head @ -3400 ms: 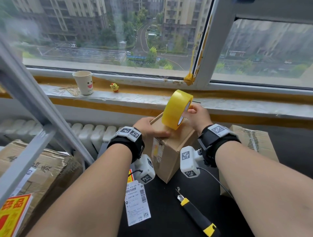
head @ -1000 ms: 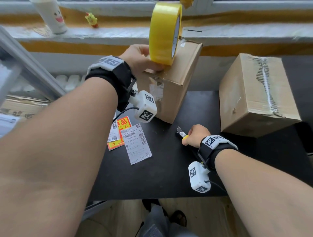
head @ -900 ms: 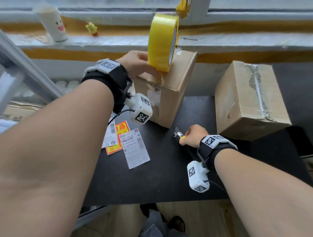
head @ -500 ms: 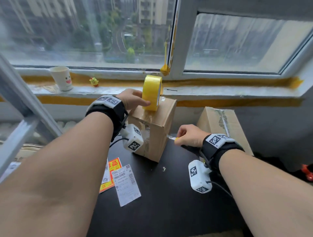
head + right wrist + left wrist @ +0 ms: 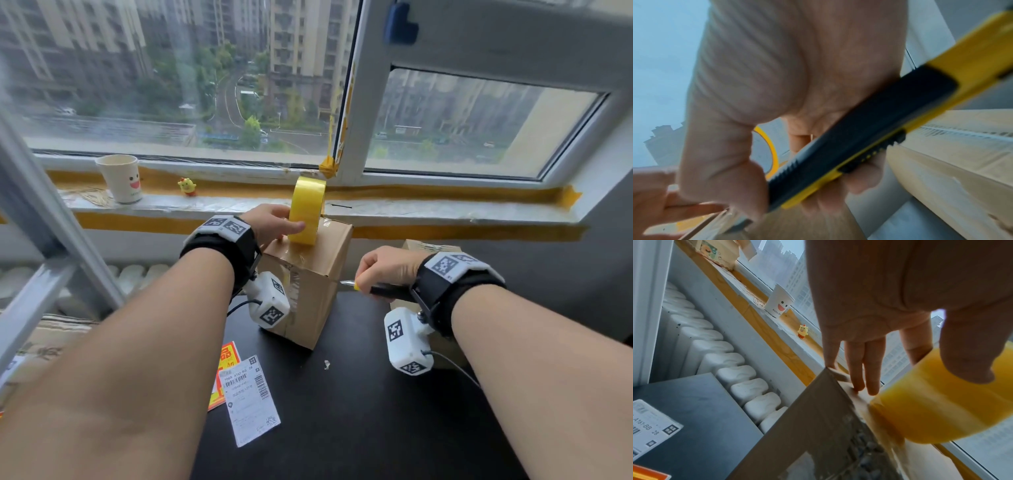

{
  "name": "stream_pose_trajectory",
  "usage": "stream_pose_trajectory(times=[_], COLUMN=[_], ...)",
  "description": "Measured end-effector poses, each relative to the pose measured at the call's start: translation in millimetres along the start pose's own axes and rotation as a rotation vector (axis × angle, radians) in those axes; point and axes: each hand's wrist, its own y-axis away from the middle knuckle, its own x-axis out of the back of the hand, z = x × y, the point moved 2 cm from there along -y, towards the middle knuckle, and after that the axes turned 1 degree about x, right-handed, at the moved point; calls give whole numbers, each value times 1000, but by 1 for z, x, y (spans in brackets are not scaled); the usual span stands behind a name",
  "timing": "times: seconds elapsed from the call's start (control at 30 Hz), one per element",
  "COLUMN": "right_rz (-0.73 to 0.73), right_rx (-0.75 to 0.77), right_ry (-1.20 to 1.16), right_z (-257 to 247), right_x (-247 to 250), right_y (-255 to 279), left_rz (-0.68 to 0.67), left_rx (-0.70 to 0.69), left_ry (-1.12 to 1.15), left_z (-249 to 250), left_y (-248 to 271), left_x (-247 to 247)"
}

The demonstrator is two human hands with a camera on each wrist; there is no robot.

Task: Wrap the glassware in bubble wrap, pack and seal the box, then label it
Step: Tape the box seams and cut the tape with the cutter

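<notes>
Item: small cardboard box, plain brown corrugated board, stood upright on the black matte bench below the windowsill; glossy clear tape is seen laid over its top and down the near face. Tape roll, yellow, smooth, ring-shaped, is held on edge on the box top by the left hand, thumb curled against the roll's face, remaining fingers laid straight on the cardboard, presumably so that the drawn strip is kept taut and the box steadied. Utility knife, black grip with yellow ribbed slider, is gripped in the curled right hand, blade tip pointed at the box's right upper edge, judged ready for severing the strip. Sealing is judged nearly done; labelling is not yet done. The glassware is not visible, presumably inside. Printed shipping label, flat white paper, is laid beside a red-yellow sticker on the bench. Second cardboard box is partly hidden behind the right wrist.
</notes>
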Motion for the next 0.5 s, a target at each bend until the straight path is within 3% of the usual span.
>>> stream_pose_trajectory(times=[0.17, 0.37, 0.5], right_rz=[-32, 268, 300], right_rx=[57, 172, 179], right_ry=[-45, 131, 251], right_z=[-25, -58, -63], right_x=[-2, -13, -31], right_y=[-4, -29, -41], left_rz=[-23, -62, -70], left_rx=[26, 26, 21], left_ry=[35, 136, 147], left_z=[1, -4, -6], left_y=[2, -1, 0], left_x=[-1, -2, 0])
